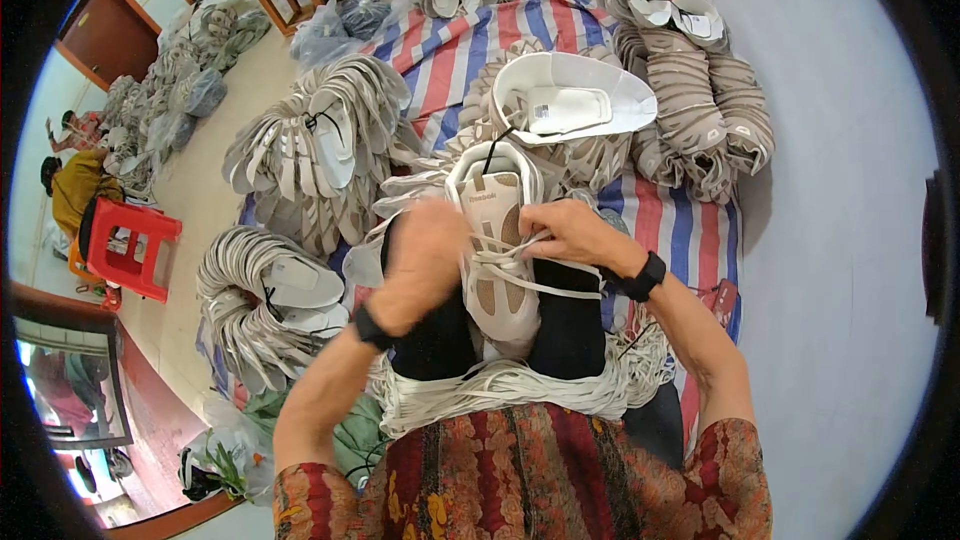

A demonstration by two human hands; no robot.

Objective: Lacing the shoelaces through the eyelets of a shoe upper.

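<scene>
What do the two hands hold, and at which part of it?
Both hands grip the white laces of a white and beige shoe upper: the left hand at its left side, the right hand pulling a lace.

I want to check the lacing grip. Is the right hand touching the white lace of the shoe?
Touching. In the head view, the right hand lies on the shoe and its fingers pinch the white lace, with no gap between them.
</scene>
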